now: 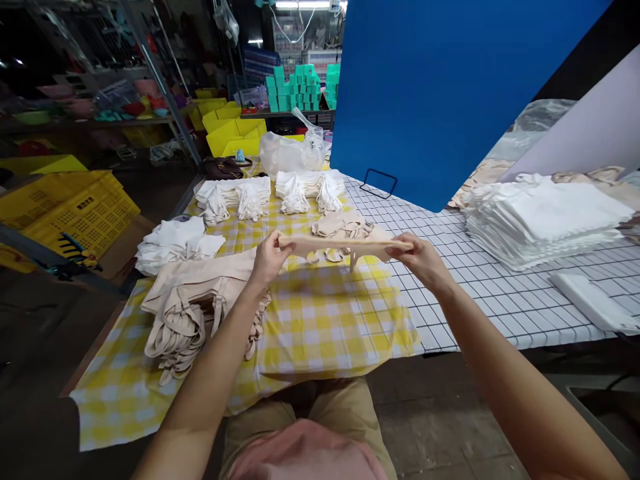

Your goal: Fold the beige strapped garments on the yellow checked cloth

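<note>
I hold a beige garment (345, 245) stretched flat between both hands above the yellow checked cloth (320, 320). My left hand (270, 257) pinches its left end and my right hand (423, 257) pinches its right end. Its thin straps hang down under the middle. A small heap of beige garments (345, 225) lies just behind it. A larger pile of beige garments with straps (195, 303) lies to the left, partly under my left forearm.
White folded garments lie in stacks at the back (235, 197) (310, 187) and a heap at left (173, 243). A tall white stack (545, 220) sits on the white grid-pattern table (500, 300) at right. A blue panel (440, 87) stands behind. Yellow crates (65, 207) are left.
</note>
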